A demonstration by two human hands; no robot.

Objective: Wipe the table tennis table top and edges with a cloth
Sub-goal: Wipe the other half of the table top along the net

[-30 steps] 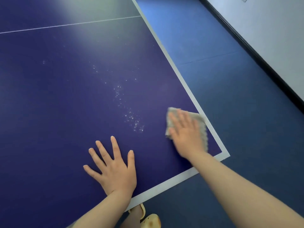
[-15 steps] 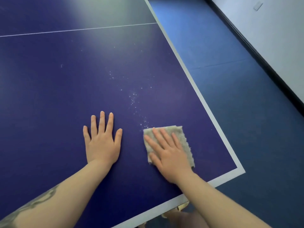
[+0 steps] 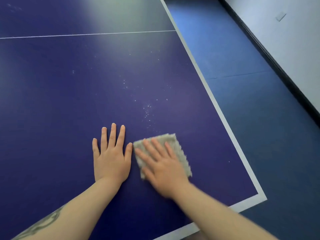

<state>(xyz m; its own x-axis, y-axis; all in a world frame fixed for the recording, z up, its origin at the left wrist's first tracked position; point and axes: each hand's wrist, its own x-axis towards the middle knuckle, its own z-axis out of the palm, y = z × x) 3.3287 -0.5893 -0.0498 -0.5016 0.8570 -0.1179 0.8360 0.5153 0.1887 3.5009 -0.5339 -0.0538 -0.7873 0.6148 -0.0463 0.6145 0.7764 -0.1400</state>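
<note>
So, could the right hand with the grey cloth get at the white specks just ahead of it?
Probably yes. The right hand lies flat on the fuzzy grey cloth, and only bare dark blue table top separates it from the scattered white specks.

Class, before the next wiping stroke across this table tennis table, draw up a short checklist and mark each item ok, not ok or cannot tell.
1. Cloth lies flat on the table top: ok.
2. Right hand presses the cloth with straight fingers: ok.
3. Left hand rests flat on the table, bracing: ok.
4. Left hand is out of the cloth's way: not ok, its thumb is right at the cloth's corner.
5. White specks beyond the cloth are gone: not ok.
6. Cloth is damp: cannot tell.
</note>
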